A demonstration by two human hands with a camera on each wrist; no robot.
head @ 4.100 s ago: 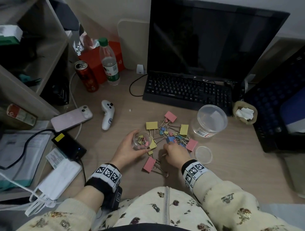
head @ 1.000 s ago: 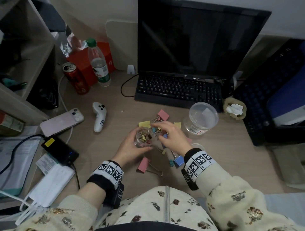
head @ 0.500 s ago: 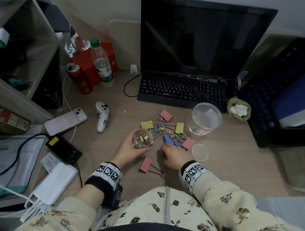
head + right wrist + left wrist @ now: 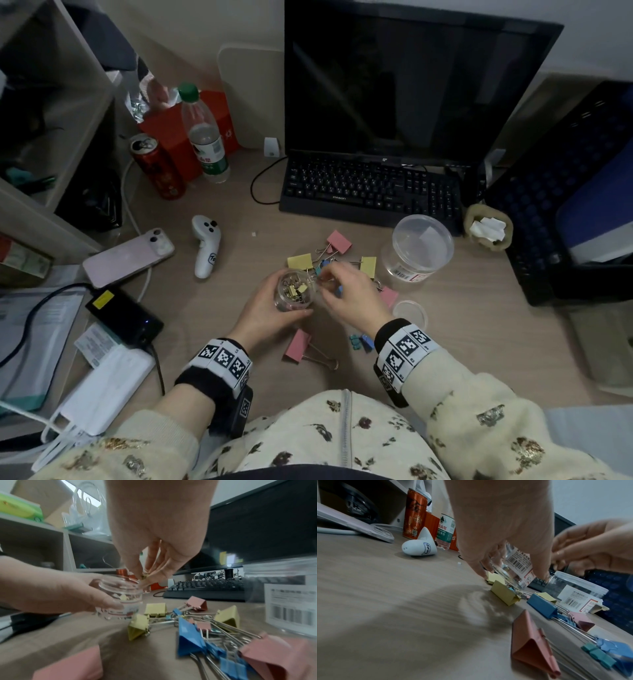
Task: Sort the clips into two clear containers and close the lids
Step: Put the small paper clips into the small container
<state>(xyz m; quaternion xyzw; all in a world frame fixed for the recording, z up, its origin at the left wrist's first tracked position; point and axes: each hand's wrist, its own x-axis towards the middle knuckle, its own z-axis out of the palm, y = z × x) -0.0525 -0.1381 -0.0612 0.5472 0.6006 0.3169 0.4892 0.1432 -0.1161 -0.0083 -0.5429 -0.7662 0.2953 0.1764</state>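
Note:
My left hand (image 4: 278, 302) grips a small clear jar (image 4: 295, 290) just above the desk; several small clips lie inside it. My right hand (image 4: 323, 279) is at the jar's rim, pinching a small yellow clip (image 4: 143, 576) between thumb and fingers. Large binder clips lie behind and beside the jar: a pink one (image 4: 339, 241), yellow ones (image 4: 299, 261) (image 4: 368, 267), a blue one (image 4: 188, 635) and a pink one (image 4: 298, 346) nearer me. A few small blue and teal clips (image 4: 359, 342) lie by my right wrist. A large clear container (image 4: 418, 250) stands to the right, with a small clear lid (image 4: 409, 313) flat on the desk.
A black keyboard (image 4: 370, 188) and monitor (image 4: 411, 85) stand behind the clips. At the left are a white controller (image 4: 205, 250), a pink phone (image 4: 128, 257), a red can (image 4: 157, 171) and a water bottle (image 4: 205, 137). A black crate (image 4: 565, 205) fills the right side.
My right hand has lifted from the clip pile on the desk to the jar's rim, carrying a small clip. My left hand keeps hold of the jar.

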